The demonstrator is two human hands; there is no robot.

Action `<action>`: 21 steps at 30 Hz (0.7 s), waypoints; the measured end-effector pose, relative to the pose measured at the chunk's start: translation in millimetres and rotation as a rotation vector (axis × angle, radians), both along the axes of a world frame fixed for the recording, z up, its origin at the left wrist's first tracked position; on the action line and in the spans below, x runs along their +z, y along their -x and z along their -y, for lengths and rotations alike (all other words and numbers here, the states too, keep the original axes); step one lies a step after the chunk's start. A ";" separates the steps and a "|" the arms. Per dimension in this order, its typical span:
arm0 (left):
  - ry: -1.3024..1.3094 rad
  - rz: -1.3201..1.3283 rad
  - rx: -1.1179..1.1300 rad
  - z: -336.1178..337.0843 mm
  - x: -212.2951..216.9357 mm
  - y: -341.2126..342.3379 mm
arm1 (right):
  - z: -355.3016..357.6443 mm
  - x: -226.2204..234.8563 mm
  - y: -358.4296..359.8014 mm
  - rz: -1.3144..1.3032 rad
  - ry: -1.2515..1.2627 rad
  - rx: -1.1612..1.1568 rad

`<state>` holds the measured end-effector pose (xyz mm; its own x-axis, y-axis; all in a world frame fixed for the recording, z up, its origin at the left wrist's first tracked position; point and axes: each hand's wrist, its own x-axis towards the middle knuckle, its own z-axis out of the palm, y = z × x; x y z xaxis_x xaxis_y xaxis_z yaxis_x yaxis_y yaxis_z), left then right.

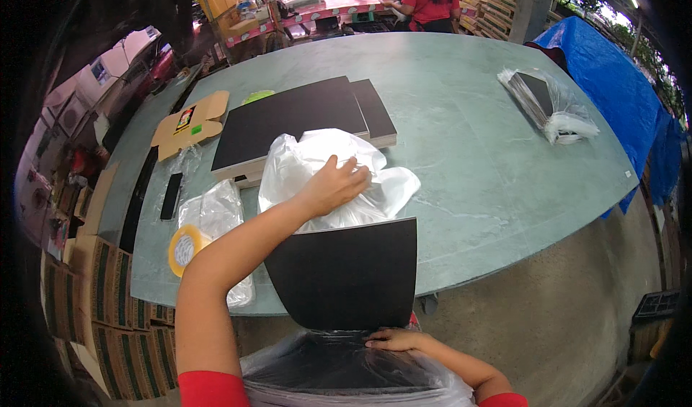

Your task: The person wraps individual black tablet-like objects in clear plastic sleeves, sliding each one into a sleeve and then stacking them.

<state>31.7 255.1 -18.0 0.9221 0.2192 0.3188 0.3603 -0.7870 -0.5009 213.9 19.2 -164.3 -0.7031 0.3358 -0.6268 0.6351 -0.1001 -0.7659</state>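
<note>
Black panel (346,277) at the table's (468,118) near edge, lower part inside clear bag (324,372). Left hand (335,187) over white plastic (310,147) — fingers loosely curled, grip unclear. Right hand (395,340): fingers lightly bent at bag mouth, hold cannot be told. Judgement: keep panel square — ease bag up evenly, watch corners for snags.

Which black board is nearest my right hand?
The board partly covered by clear plastic, nearest you; the stack lies farther back, the bagged bundle at far right.
</note>
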 end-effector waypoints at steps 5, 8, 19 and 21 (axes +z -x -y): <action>0.040 0.019 0.081 -8.3 -7.0 9.3 | 2.2 -7.1 0.5 0.006 -0.026 -0.009; 0.259 0.257 0.080 -11.5 -6.4 9.8 | 3.1 -8.7 0.1 0.014 -0.010 -0.013; 0.907 1.012 0.464 -41.5 43.9 25.5 | 9.0 -23.1 -4.2 -0.026 -0.061 0.024; 0.991 1.172 0.629 -38.7 63.8 19.4 | 3.8 -26.7 -7.3 -0.061 -0.035 0.042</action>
